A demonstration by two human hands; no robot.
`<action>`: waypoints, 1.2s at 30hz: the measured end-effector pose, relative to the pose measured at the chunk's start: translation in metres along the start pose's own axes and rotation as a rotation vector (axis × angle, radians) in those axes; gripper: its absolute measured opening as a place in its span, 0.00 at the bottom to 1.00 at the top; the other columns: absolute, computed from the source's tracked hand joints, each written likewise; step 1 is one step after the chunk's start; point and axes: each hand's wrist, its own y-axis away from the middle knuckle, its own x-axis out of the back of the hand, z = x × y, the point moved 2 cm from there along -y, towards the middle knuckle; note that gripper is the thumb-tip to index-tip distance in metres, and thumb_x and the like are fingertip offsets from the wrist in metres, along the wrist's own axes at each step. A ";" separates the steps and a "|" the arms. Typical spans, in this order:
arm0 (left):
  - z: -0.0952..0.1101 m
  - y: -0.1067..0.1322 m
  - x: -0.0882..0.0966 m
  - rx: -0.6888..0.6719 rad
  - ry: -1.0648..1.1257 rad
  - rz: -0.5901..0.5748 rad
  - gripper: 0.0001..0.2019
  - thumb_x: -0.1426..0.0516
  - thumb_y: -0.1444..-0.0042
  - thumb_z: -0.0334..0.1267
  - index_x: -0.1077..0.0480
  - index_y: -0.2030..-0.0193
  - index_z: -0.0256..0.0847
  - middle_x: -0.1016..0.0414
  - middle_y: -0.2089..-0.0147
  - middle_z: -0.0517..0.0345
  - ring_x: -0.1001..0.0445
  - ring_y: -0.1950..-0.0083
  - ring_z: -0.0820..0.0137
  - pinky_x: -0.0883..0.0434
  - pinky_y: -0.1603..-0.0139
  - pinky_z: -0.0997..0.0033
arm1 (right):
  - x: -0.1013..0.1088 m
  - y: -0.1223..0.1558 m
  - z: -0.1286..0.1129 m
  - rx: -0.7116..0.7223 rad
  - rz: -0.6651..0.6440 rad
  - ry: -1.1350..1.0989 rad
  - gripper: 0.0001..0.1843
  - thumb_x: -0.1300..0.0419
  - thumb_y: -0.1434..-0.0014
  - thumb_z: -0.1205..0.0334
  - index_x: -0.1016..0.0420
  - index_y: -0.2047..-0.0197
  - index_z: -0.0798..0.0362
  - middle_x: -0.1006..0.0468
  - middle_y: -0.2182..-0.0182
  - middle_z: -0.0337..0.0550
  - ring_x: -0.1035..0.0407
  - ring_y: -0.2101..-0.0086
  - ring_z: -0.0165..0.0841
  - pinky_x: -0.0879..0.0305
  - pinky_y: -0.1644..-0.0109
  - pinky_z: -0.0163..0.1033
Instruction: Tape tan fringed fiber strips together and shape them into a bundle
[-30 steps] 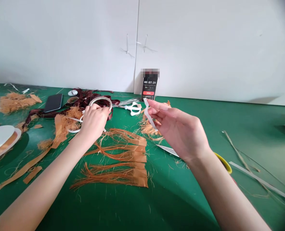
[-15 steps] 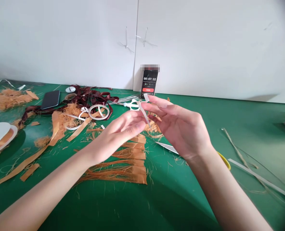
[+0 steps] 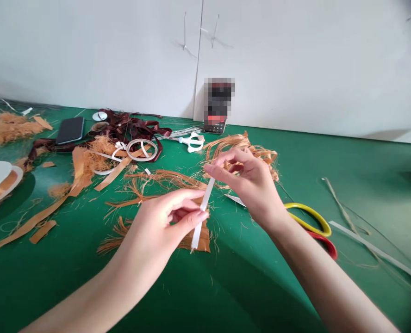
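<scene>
White plastic strip [image 3: 199,231] slanting between both hands, grip closed on it near the top by the right hand [image 3: 247,185] and around the middle by the left hand [image 3: 162,226], part hidden behind fingers. Frayed orange strips [image 3: 200,243] half hidden under the left hand on the green table [image 3: 365,171]; phone [image 3: 217,106] at the far edge blurred, unreadable.

The matt green surface [image 3: 372,203] is carrying a smooth white plastic strip [image 3: 202,215], rough, frayed orange ribbon fibres [image 3: 167,178], glossy dark red satin ribbon [image 3: 136,125] toward its far edge, and shiny yellow and red plastic handles [image 3: 311,219] toward its right edge.
</scene>
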 end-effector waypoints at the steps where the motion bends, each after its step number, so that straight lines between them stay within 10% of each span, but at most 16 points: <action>1: -0.005 0.004 -0.002 0.008 0.015 -0.005 0.13 0.39 0.46 0.36 0.26 0.53 0.44 0.19 0.65 0.61 0.21 0.66 0.71 0.24 0.69 0.78 | 0.000 0.003 0.003 -0.012 -0.034 -0.023 0.08 0.32 0.49 0.60 0.27 0.71 0.52 0.26 0.70 0.36 0.33 0.69 0.27 0.36 0.64 0.37; 9: -0.031 0.016 -0.012 0.275 0.232 0.017 0.23 0.38 0.50 0.40 0.37 0.48 0.40 0.22 0.68 0.58 0.21 0.64 0.67 0.24 0.68 0.73 | -0.003 0.014 0.019 -0.233 -0.119 -0.273 0.16 0.27 0.58 0.61 0.30 0.71 0.54 0.26 0.74 0.35 0.30 0.72 0.26 0.33 0.66 0.34; 14: -0.041 0.025 -0.016 0.307 0.251 0.058 0.14 0.39 0.49 0.42 0.39 0.62 0.42 0.28 0.70 0.63 0.26 0.72 0.73 0.28 0.73 0.75 | 0.006 0.008 0.027 -0.319 -0.143 -0.281 0.39 0.25 0.64 0.63 0.35 0.48 0.50 0.25 0.75 0.31 0.30 0.73 0.27 0.31 0.65 0.36; 17: -0.050 0.030 -0.022 0.287 0.275 0.083 0.14 0.39 0.49 0.43 0.41 0.66 0.42 0.31 0.64 0.62 0.27 0.73 0.76 0.27 0.72 0.74 | 0.008 0.006 0.035 -0.295 -0.225 -0.174 0.23 0.26 0.61 0.59 0.27 0.61 0.54 0.23 0.73 0.36 0.28 0.70 0.28 0.30 0.62 0.38; 22: -0.060 0.035 -0.023 0.190 0.244 0.247 0.14 0.37 0.52 0.40 0.40 0.72 0.40 0.37 0.49 0.56 0.24 0.61 0.73 0.22 0.60 0.71 | 0.007 0.007 0.040 -0.142 -0.148 0.048 0.08 0.33 0.50 0.61 0.28 0.73 0.52 0.25 0.75 0.37 0.30 0.72 0.30 0.32 0.64 0.40; 27: -0.060 0.035 -0.016 0.043 0.070 0.109 0.05 0.38 0.50 0.33 0.30 0.73 0.40 0.37 0.43 0.52 0.26 0.48 0.64 0.21 0.56 0.71 | 0.010 0.004 0.030 0.055 -0.011 0.332 0.02 0.34 0.50 0.64 0.24 0.72 0.52 0.30 0.61 0.44 0.32 0.62 0.33 0.33 0.60 0.41; 36: -0.045 0.038 -0.015 -0.445 -0.469 0.339 0.09 0.43 0.44 0.25 0.28 0.73 0.39 0.32 0.45 0.52 0.22 0.55 0.67 0.21 0.67 0.75 | 0.015 0.002 0.038 -0.034 -0.109 0.266 0.07 0.38 0.46 0.58 0.26 0.71 0.53 0.33 0.58 0.46 0.33 0.57 0.36 0.34 0.58 0.44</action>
